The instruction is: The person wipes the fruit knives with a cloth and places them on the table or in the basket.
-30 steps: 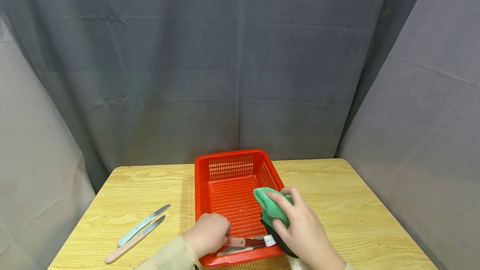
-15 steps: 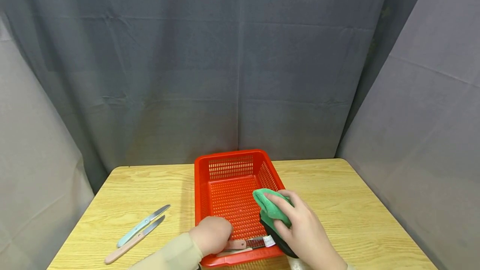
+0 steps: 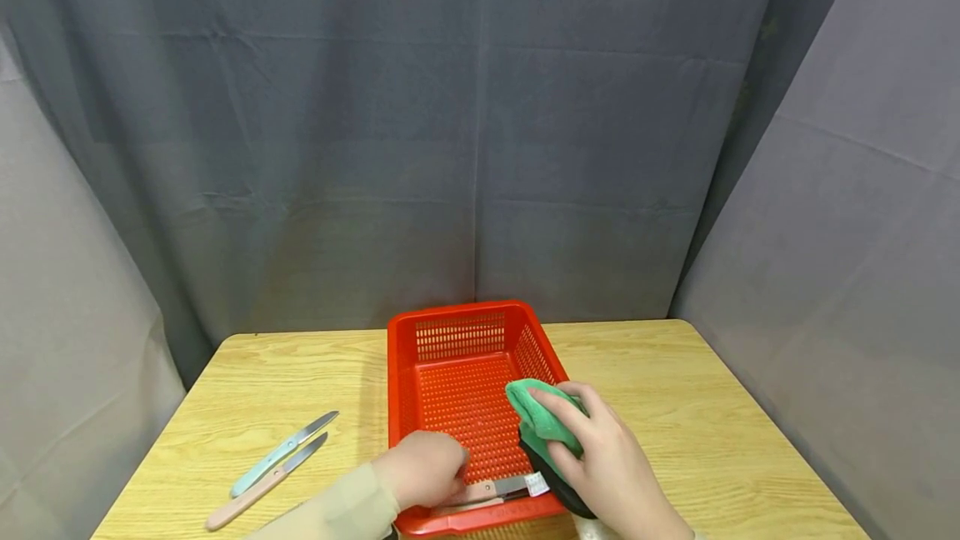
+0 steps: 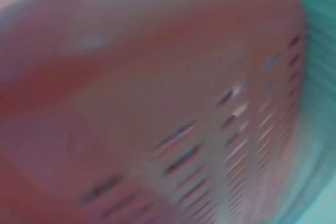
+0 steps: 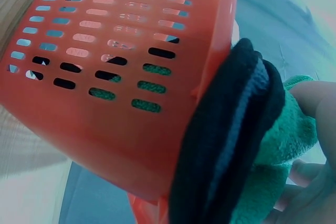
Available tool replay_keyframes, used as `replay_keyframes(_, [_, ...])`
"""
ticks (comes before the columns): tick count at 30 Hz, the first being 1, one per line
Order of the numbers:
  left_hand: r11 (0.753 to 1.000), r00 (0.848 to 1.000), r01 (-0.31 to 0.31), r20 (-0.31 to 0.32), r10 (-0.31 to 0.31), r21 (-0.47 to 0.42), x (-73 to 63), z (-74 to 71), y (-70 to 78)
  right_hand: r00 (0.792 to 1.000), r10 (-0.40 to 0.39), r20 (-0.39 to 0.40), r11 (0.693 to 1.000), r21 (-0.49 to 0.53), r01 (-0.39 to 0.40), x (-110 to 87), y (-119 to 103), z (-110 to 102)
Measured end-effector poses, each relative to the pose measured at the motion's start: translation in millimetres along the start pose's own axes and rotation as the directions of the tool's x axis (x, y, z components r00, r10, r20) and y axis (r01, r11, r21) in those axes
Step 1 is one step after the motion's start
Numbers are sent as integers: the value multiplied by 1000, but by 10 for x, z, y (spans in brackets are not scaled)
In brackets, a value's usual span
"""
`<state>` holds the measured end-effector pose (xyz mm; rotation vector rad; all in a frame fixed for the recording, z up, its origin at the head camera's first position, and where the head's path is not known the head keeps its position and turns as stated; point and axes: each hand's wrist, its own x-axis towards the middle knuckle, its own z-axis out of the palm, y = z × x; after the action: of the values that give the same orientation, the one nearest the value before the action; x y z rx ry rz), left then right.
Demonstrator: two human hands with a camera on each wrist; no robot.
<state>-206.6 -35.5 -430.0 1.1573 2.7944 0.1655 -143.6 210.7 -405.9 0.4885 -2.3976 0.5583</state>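
In the head view my left hand (image 3: 425,468) reaches over the near left side of a red plastic basket (image 3: 465,314). It holds a pink-handled knife (image 3: 480,491) down inside the front end, its blade pointing right; my fingertips are hidden behind the hand. A second pale strip lies beneath that knife. My right hand (image 3: 611,461) grips a folded green terry cloth (image 3: 542,412) with a black part (image 3: 566,488) and a white label (image 3: 536,483), hanging over the basket's right rim. In the right wrist view the green cloth (image 5: 278,135) bulges between thumb and fingers, the black part against the rim.
Two knives, one with a light blue handle (image 3: 262,469) and one with a pink handle (image 3: 243,504), lie on the wooden table (image 3: 645,373) left of the basket. Grey curtains (image 3: 337,148) hang behind and on both sides. The left wrist view shows mostly the basket's slotted wall (image 4: 157,77).
My left hand has shifted slightly over the basket's front left corner. The blade of the knife beside it has turned from dark reddish to bright. My right hand and the cloth barely move.
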Motion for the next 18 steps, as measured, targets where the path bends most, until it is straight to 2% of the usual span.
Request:
replay_keyframes(3, [998, 993, -37, -112, 31, -46, -26, -109, -63, 1000, 5, 8, 1000, -1, -5, -1, -2, -3])
replay_keyframes(5, [996, 978, -44, -207, 26, -80, -64, -207, -104, 1000, 1, 8, 1000, 2, -1, 1, -1, -5])
replay_keyframes(7, [993, 952, -43, -305, 7, -113, -132, -301, -150, 1000, -6, 5, 1000, 4, 6, 6, 3, -6])
replay_keyframes(9, [990, 917, -28, -398, -28, -135, -218, -377, -205, 1000, -16, -2, 1000, 7, 16, 12, 8, -7])
replay_keyframes(11, [987, 882, 3, -465, -79, -162, -315, -429, -274, 1000, -25, -16, 999, 19, 25, 18, 15, -8])
replay_keyframes(13, [980, 848, 51, -510, -144, -192, -411, -457, -360, 999, -27, -34, 999, 29, 28, 21, 21, -10])
replay_keyframes(15, [967, 820, 106, -530, -216, -231, -515, -471, -460, 998, -27, -58, 999, 39, 29, 24, 26, -13])
replay_keyframes(18, [936, 793, 205, -512, -330, -285, -676, -460, -646, 996, -20, -83, 999, 44, 24, 26, 31, -19])
